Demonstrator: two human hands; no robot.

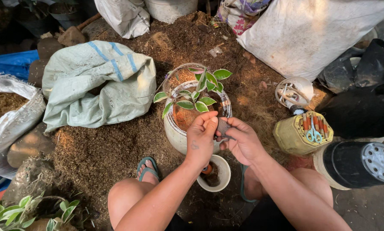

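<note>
Bare arms and bare knees: the person wears dark shorts (269, 216) and teal flip-flops (147, 167), with no sleeves in sight. A small dark mark shows on the back of the left hand (200, 139).

Ground: brown fibrous mulch (115, 149) across the middle, packed bare dirt at 5 o'clock.
Sacks: pale green sack (98, 85) at 10 o'clock; large white sack (311, 34) at 1 o'clock; open sack of fibre (8, 115) at 9 o'clock.
Edges: blue sheet (12, 62) at 10 o'clock; black plastic (363, 107) at 3 o'clock.
Light: dim shade, warm sun patches near the centre.
</note>
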